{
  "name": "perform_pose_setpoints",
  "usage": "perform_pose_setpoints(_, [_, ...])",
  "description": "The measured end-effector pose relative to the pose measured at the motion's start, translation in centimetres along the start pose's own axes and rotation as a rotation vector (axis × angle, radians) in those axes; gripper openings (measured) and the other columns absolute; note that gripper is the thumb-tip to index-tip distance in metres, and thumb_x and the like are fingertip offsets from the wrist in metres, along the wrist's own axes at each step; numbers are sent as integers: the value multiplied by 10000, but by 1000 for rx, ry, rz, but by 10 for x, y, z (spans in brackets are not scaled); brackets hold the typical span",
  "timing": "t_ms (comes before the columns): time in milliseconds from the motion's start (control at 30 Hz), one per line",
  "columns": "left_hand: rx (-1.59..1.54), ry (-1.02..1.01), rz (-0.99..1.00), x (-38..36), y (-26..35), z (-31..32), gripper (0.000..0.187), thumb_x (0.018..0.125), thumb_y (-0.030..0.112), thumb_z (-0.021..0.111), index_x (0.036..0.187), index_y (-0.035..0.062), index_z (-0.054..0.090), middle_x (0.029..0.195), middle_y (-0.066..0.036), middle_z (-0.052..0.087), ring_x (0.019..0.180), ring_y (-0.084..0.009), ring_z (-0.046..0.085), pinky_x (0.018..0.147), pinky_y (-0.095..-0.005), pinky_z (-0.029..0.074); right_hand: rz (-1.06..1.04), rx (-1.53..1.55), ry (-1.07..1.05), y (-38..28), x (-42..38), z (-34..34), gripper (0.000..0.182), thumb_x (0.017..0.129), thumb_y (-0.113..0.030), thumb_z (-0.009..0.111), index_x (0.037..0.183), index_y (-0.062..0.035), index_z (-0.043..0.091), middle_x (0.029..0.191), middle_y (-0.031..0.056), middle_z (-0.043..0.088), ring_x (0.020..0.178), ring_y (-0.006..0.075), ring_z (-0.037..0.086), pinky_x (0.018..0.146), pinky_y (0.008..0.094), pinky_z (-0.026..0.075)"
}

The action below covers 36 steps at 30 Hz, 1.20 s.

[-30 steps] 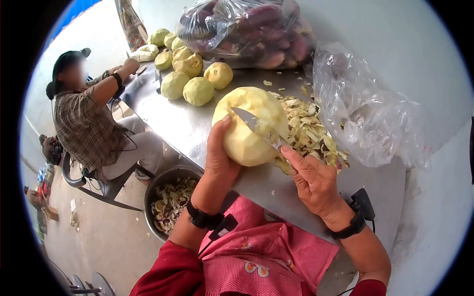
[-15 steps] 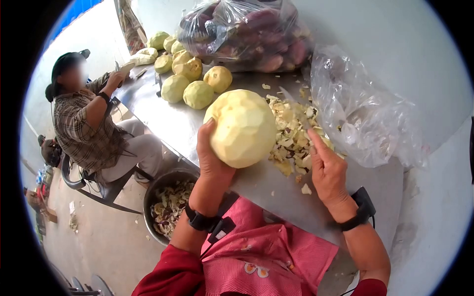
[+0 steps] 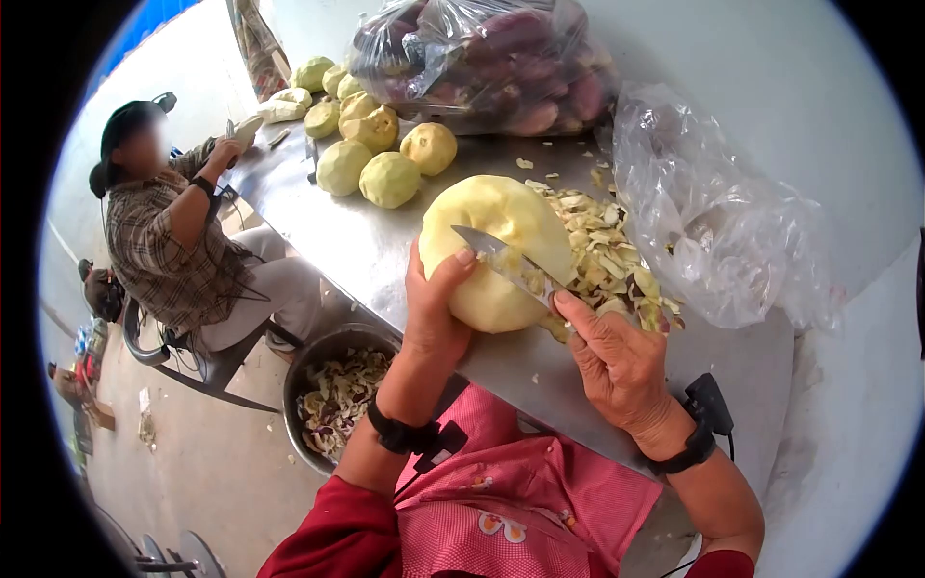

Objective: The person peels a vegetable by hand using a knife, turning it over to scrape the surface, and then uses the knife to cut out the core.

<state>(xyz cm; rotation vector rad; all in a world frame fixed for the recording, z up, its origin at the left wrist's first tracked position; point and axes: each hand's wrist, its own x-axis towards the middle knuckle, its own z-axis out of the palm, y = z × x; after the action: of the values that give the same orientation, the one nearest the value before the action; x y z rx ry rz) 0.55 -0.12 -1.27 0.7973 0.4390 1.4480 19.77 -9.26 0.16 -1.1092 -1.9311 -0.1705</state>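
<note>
A big, pale yellow peeled eggplant [image 3: 496,289] rests in my left hand [image 3: 436,306], whose fingers wrap its left side and underside, thumb on the front. My right hand [image 3: 617,371] grips a small knife [image 3: 509,262] by its handle. The blade lies across the front of the eggplant, its tip pointing up and left, close to my left thumb. Behind and right of the eggplant, a heap of peelings [image 3: 607,236] is spread on the metal table [image 3: 376,250].
Several peeled eggplants [image 3: 389,180] sit farther back on the table. Behind them stands a clear bag of purple eggplants [image 3: 491,82]; a crumpled plastic bag [image 3: 718,222] lies right. A metal basin [image 3: 294,409] of peelings is on the floor. A seated co-worker [image 3: 159,236] works at left.
My right hand has brought the knife from the peelings leftward onto the front of the eggplant. My left hand has shifted slightly right, and the eggplant has turned, showing a dimpled top.
</note>
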Motion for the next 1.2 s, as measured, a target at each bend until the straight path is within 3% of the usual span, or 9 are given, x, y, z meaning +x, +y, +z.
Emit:
perform_pose_setpoints(67, [36, -7, 27, -2, 1, 3, 686, 774, 134, 738, 1354, 13, 393, 1210, -153, 563, 1092, -260, 599, 936, -405, 527, -15, -43, 28, 0, 0, 0, 512, 816, -79, 727, 1306, -208, 658, 649, 24, 463, 500, 192, 511, 466, 334, 451])
perform_pose_setpoints(400, [82, -28, 4, -5, 5, 9, 732, 755, 127, 758, 1366, -9, 378, 1209, -160, 564, 1095, -258, 598, 931, -404, 535, -56, -253, 18, 3, 1, -5, 537, 800, -98, 742, 1316, -220, 653, 655, 21, 399, 494, 186, 486, 465, 341, 444])
perform_pose_setpoints(500, [85, 6, 5, -4, 5, 7, 713, 768, 161, 745, 1360, -18, 390, 1209, -166, 570, 1091, -265, 606, 924, -409, 541, 6, -272, -17, 11, 3, -10, 506, 820, -82, 724, 1308, -193, 654, 674, 32, 498, 528, 204, 541, 496, 353, 470])
perform_pose_setpoints(567, [84, -32, 1, -5, 8, 8, 697, 821, 304, 666, 1388, -11, 410, 1244, -184, 591, 1086, -297, 637, 953, -423, 535, 220, -200, 88, 27, 3, -6, 460, 849, -60, 692, 1298, -155, 651, 735, 63, 614, 589, 240, 605, 551, 357, 500])
perform_pose_setpoints(600, [54, -50, -13, -4, 8, 5, 708, 827, 326, 657, 1400, -9, 409, 1268, -194, 584, 1105, -304, 632, 961, -435, 531, 214, -204, 87, 27, 4, -5, 460, 849, -60, 692, 1298, -155, 651, 735, 63, 614, 589, 240, 605, 551, 357, 500])
perform_pose_setpoints(700, [-19, -22, -15, -2, 8, 5, 677, 797, 216, 724, 1353, -5, 408, 1212, -174, 572, 1085, -279, 615, 926, -418, 544, 207, -8, 168, 23, 7, 2, 426, 871, -45, 664, 1290, -125, 645, 800, 105, 673, 647, 280, 642, 597, 356, 515])
perform_pose_setpoints(800, [9, -1, -17, -3, 6, 4, 716, 782, 175, 748, 1370, 3, 378, 1227, -168, 560, 1100, -278, 605, 932, -420, 538, 77, 78, 192, 15, 8, 0, 432, 869, -41, 666, 1290, -139, 649, 756, 92, 636, 619, 277, 620, 602, 343, 515])
perform_pose_setpoints(867, [41, -1, -5, -4, 4, 4, 741, 768, 149, 763, 1376, 5, 367, 1233, -165, 556, 1108, -275, 598, 938, -419, 534, 22, -10, 66, 10, 3, -3, 445, 858, -53, 689, 1288, -159, 656, 719, 66, 594, 589, 252, 598, 570, 338, 507])
perform_pose_setpoints(1200, [93, -10, 35, -6, 4, 8, 817, 719, 112, 819, 1387, 8, 359, 1234, -160, 552, 1120, -266, 589, 953, -414, 523, -41, -91, 32, 10, 1, -2, 495, 816, -88, 735, 1289, -217, 664, 654, 30, 477, 530, 214, 528, 482, 357, 452])
